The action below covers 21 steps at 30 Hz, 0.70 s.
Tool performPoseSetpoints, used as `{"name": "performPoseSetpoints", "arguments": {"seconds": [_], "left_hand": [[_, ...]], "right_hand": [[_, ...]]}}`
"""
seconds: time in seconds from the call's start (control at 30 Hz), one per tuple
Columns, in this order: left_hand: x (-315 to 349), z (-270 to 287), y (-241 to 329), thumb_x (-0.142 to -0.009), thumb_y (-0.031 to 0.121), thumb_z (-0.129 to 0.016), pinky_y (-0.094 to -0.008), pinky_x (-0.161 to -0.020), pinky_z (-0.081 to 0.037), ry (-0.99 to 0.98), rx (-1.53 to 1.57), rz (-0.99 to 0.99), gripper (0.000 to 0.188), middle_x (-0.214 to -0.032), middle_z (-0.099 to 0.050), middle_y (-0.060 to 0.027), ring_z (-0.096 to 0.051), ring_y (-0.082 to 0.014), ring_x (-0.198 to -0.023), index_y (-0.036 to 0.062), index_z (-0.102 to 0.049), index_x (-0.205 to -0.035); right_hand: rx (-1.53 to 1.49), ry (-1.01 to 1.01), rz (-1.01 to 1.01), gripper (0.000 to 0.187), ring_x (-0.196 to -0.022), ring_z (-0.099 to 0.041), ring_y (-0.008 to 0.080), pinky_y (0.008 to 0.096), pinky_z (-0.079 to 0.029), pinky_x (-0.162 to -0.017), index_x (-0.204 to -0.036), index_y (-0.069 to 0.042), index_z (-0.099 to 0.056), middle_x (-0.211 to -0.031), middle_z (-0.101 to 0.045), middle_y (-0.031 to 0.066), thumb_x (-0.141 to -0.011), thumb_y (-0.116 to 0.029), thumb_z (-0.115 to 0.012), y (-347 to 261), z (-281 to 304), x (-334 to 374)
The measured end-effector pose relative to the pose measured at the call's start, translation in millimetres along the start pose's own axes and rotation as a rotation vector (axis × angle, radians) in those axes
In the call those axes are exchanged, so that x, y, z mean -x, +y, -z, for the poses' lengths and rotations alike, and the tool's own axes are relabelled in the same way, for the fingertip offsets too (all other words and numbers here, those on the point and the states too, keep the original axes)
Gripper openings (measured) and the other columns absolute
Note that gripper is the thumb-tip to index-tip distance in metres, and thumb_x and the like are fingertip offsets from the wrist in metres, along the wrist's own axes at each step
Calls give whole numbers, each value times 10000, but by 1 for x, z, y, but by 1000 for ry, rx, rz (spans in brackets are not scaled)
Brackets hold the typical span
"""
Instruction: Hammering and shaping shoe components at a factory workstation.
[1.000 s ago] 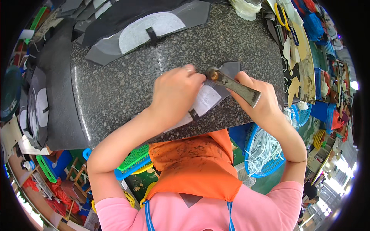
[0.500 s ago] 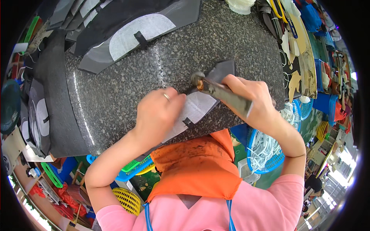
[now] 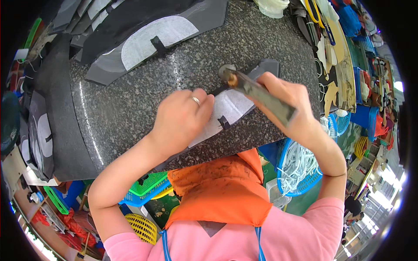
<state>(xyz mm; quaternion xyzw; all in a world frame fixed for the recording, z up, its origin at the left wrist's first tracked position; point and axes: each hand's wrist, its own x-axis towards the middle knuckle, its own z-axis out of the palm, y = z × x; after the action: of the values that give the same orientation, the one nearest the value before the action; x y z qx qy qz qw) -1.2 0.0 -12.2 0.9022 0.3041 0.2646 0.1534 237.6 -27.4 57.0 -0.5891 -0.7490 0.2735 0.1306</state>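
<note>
A hammer (image 3: 265,95) with a round metal head is in my right hand (image 3: 292,104), fingers wrapped round its handle. The head hangs above the far edge of a dark flat piece with a whitish patch (image 3: 235,102) and a small black tab (image 3: 224,122). This piece lies slanted on the speckled stone slab (image 3: 130,104), near its front edge. My left hand (image 3: 183,117), with a ring on one finger, is closed at the piece's far left edge, beside the hammer head. Its fingertips are hidden, but they appear to pinch the edge.
A similar dark piece with a pale patch (image 3: 159,37) lies at the far left of the slab. More pieces (image 3: 41,130) stand at the left. Scissors (image 3: 314,13) and scraps lie at the far right. A blue basket of white strips (image 3: 300,167) stands below right.
Both hands, the hammer and the dark piece have shifted away from me and to the right. The hammer stays in my right hand.
</note>
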Motion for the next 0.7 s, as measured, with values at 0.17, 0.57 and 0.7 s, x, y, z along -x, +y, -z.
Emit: {"name": "performPoseSetpoints", "arguments": {"seconds": [0.17,0.57,0.7], "left_hand": [[3,2,4,-729,72,-662,-338,-552,-457,-1,-240,-133,241,-824,-558,-56,-576,-214,-674,21,-658,-965],[34,17,2,-689,33,-727,-357,-614,-500,65,22,117,224,-850,-610,-51,-611,-248,-716,60,-654,-899],[41,23,1,-695,31,-712,-350,-618,-501,41,-11,71,198,-848,-614,-48,-615,-244,-720,56,-654,-883]], "right_hand": [[65,-24,90,153,-627,-580,344,365,-437,-553,-935,-24,-558,-695,-550,142,-859,-116,-654,-5,2,-7],[167,-169,63,225,-651,-625,358,436,-482,-550,-898,-81,-498,-679,-597,106,-860,-255,-635,-28,-7,-15],[264,-135,205,248,-611,-628,341,446,-484,-503,-858,-74,-505,-661,-603,105,-847,-273,-652,-36,-30,-8]]}}
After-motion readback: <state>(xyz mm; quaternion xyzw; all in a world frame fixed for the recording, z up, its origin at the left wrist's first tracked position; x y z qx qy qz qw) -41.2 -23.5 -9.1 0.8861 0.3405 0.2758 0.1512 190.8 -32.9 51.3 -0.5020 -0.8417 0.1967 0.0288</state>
